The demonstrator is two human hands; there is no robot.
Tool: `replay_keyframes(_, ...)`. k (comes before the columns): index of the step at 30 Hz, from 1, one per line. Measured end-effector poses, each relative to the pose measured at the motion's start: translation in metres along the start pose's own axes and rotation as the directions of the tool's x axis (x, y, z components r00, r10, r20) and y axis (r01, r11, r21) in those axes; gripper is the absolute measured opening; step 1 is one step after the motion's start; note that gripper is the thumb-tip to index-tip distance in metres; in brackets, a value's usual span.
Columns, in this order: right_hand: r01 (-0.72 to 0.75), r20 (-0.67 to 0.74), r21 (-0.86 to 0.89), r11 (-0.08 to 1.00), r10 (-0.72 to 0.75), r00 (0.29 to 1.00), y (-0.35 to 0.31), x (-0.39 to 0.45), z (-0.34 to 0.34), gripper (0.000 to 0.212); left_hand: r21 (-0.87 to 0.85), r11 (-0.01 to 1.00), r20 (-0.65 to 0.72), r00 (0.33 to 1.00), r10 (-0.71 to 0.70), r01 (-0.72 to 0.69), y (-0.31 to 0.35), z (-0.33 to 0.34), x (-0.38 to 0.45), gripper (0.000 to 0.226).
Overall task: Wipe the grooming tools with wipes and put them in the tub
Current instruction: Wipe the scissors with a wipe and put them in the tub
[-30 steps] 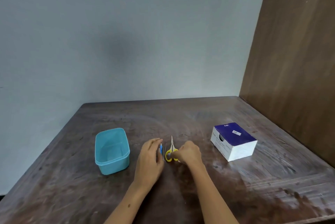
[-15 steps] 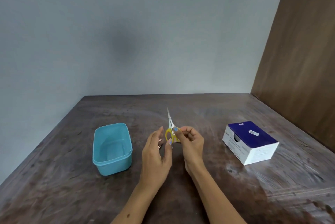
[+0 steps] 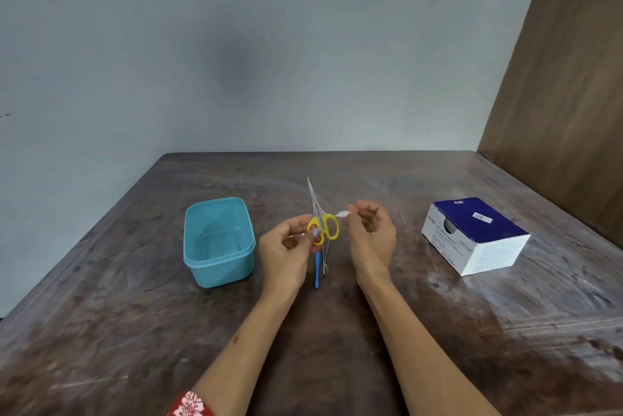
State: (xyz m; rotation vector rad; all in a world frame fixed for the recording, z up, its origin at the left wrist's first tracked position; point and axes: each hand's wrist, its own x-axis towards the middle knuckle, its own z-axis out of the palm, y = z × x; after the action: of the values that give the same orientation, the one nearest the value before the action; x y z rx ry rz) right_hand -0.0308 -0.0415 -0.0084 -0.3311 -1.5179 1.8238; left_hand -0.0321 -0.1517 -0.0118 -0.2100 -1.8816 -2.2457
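My left hand (image 3: 286, 249) grips the scissors (image 3: 320, 220) by the left yellow loop, fingers curled round it, blades closed and pointing up and away from me, lifted above the middle of the table (image 3: 337, 365). My right hand (image 3: 369, 233) pinches a small white wipe (image 3: 342, 213) between thumb and fingertips, other fingers loosely curled, just beside the right loop and not clearly touching it. Wiping not begun, as I judge it.

Under the scissors on the table lie a blue-handled tool (image 3: 317, 272) and a thin metal tool (image 3: 324, 260), side by side, near the middle. Can't tell what kind they are. The tub (image 3: 219, 242), teal and with nothing in it, sits toward the left edge, near my left hand. The box (image 3: 473, 235), blue top and white sides, sits toward the right edge, well apart from the tools.

Risks: the wipe is tiny, so running it up the blades could put my fingertips on the edge or the point. One-loop grip is loose; pressure from the wipe could swing the blades open or twist the scissors out and drop them on the two tools below. Wipe could also slip from the pinch.
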Motion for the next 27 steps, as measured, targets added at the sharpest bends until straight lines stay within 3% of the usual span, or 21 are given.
replay_keyframes(3,0.183,-0.058,-0.043,0.982,-0.186,0.981,-0.006,-0.005,0.001,0.034,0.038,0.999,0.019,1.000,0.004,-0.005,-0.002,-0.002,0.000,0.028)
replay_keyframes(10,0.436,0.173,-0.107,0.894,-0.415,0.893,-0.005,-0.018,0.000,0.033,0.006,1.000,0.073,0.997,-0.016,0.016,-0.002,-0.003,-0.003,0.023)
replay_keyframes(14,0.573,0.273,-0.340,0.746,-0.505,0.819,-0.003,-0.016,-0.003,0.023,-0.060,0.997,0.062,0.997,-0.049,0.052,-0.002,-0.004,-0.002,0.022)
replay_keyframes(19,0.621,0.311,-0.371,0.690,-0.538,0.783,-0.002,-0.018,-0.004,0.009,-0.085,0.990,0.046,0.993,-0.110,0.114,-0.003,-0.005,-0.001,0.024)
replay_keyframes(27,0.420,0.237,-0.241,0.875,-0.367,0.900,-0.005,-0.019,-0.005,0.032,-0.054,0.992,0.158,0.982,-0.106,0.116,0.001,-0.006,-0.003,0.021)
